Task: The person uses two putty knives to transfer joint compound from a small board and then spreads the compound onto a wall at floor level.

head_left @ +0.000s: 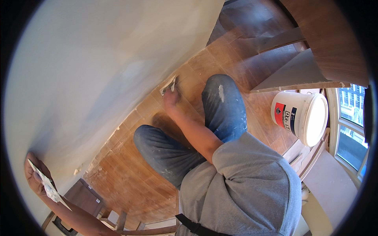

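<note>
At the far left, close to the pale wall (90, 59), my left hand (34, 175) grips a thin, flat putty-smeared plate (49, 187), seen nearly edge-on. White putty clings to its surface, and its handle, if any, is hidden. My right hand (171, 98) reaches down between my knees to the foot of the wall. Its fingers are closed round a putty knife (169, 85), whose blade lies low by the joint of wall and floor. Putty marks the blade; its handle is mostly covered by the hand.
Wood-look floor (134, 177) runs along the wall. On the right, a white lidded bucket (299, 116) stands near a window (350, 126). Wooden panels (334, 35) rise at the upper right. A brown box-like piece (84, 196) and wood strips lie at the lower left.
</note>
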`<state>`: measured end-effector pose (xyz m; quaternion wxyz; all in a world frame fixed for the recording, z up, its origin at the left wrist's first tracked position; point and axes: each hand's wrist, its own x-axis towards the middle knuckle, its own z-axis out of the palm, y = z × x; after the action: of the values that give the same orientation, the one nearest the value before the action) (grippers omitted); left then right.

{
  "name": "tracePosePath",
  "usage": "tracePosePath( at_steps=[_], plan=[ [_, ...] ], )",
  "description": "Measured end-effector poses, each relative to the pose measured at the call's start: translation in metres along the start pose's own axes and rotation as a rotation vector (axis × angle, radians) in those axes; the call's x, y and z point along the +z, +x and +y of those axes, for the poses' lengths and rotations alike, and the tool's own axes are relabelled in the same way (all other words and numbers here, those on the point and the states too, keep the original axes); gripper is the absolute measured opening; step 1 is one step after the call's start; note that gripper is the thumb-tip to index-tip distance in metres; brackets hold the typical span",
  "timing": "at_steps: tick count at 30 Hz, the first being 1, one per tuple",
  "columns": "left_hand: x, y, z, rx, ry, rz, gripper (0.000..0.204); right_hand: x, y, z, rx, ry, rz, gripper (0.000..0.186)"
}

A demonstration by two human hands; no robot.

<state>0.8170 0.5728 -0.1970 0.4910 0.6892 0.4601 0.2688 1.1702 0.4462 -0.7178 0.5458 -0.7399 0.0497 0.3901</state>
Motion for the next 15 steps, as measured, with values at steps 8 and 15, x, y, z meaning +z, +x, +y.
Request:
tracePosePath(
  at_steps=[8,15],
  plan=[
    [0.018,0.004,0.014,0.019,0.043,0.03,0.057,0.011,0.104,0.019,0.151,0.166,0.024,0.041],
    [0.03,0.003,0.017,0.015,0.075,0.011,0.061,0.007,0.126,-0.011,0.459,0.395,-0.045,0.042]
  ],
)
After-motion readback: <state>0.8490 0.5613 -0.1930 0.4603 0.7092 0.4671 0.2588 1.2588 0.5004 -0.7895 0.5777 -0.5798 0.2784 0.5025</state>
